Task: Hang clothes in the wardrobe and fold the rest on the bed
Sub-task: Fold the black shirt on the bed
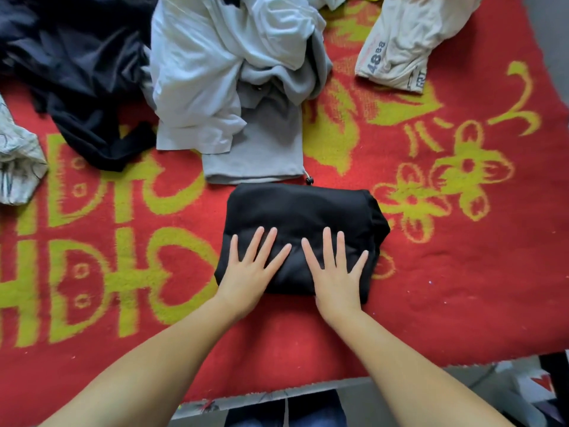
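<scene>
Left hand: your left hand [251, 269] lay flat on the near-left part of the folded black garment [303, 229], fingers straight and spread, pressing down, not gripping anything.
Right hand: your right hand [335, 274] did the same on the near-right part, fingers fanned out and palm down, just beside the left one but not touching it.
Black garment: it sat as a neat-ish folded block on the red and yellow blanket [431, 272], close to the bed's near edge, pretty much centred in front of you.
Grey piece: a grey garment [261, 149] with a little drawstring toggle lay just behind the black block, partly under a crumpled white pile [215, 66].
Dark heap: a loose navy-black bundle [77, 75] was off to the far left, unfolded.
Cream item: a cream garment [400, 41] with printed numbers sat at the far right, well apart from your hands.
Left edge: a pale patterned cloth [17, 161] poked in there.
</scene>
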The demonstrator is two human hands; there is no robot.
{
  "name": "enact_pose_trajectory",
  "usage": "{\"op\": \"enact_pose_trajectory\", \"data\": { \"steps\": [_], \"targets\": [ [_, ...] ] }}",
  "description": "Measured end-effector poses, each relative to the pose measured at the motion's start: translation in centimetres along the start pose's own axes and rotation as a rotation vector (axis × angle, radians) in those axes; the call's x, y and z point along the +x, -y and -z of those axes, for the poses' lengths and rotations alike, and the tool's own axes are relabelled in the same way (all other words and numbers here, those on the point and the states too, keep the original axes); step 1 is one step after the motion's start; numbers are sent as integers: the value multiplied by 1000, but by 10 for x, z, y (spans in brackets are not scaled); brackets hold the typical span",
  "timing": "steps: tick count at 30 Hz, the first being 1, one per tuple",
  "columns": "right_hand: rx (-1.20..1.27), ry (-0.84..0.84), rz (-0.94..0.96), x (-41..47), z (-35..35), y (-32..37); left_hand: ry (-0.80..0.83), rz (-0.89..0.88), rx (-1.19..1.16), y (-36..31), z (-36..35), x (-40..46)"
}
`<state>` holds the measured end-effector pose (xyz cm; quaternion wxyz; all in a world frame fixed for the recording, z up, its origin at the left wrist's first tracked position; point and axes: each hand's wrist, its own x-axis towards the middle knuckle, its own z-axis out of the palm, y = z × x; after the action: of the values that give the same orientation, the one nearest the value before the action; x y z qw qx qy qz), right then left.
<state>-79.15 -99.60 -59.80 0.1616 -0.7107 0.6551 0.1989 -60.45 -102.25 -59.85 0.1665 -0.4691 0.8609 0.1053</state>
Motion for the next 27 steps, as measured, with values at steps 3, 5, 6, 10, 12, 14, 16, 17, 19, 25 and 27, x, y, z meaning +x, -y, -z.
{"op": "enact_pose_trajectory", "data": {
  "steps": [3,5,6,10,12,14,16,17,19,25,27],
  "targets": [
    [41,57,37,1,8,-1,35,6,-19,-2,6,5],
    [71,91,64,1,23,-6,68,21,-51,0,14,7],
    [83,103,74,3,34,-8,116,18,-45,2,21,9],
    [108,114,99,6,97,-16,113,58,-94,14,74,14],
    [89,93,123,3,132,-15,78,86,-102,22,104,9],
    [51,66,168,-4,163,-10,54,118,-82,29,130,-5],
    [-5,32,228,-14,189,0,28,166,-57,36,148,-26],
    [-38,14,264,-18,200,7,11,197,-48,40,155,-38],
    [-98,-12,346,-26,219,24,-14,273,-54,48,164,-65],
    [-256,-89,667,-59,270,108,-91,616,-111,61,179,-179],
    [-311,-133,791,-79,279,140,-123,749,-135,57,182,-225]
  ]
}}
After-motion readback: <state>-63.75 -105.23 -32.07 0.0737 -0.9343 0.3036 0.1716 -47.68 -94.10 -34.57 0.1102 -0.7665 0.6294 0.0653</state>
